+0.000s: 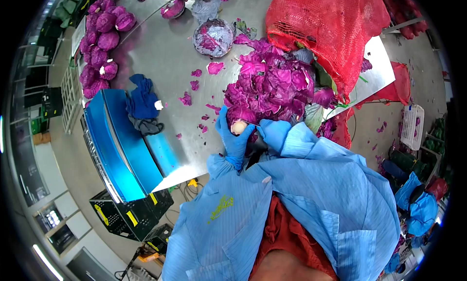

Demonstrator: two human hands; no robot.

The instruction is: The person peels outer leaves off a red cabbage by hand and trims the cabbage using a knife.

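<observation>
My left hand [232, 139], in a blue glove, is closed around a red cabbage [239, 127] whose pale cut stem end faces up. Most of that head is hidden by my fingers and by leaves. To its right, my right hand [274, 134], also gloved in blue, is closed on what looks like a knife; only a thin piece of blade shows, reaching toward the stem, and the handle is hidden. Just beyond both hands lies a heap of loose purple cabbage leaves [275, 86]. An untrimmed cabbage [214, 38] with greyish outer leaves sits farther back on the metal table [168, 62].
A red mesh bag [331, 30] lies open at the back right. Peeled cabbages [108, 39] are piled at the left edge. A blue metal box [119, 140] stands at the near left, beside a dark blue cloth [141, 97]. Black crates [129, 213] are below the table.
</observation>
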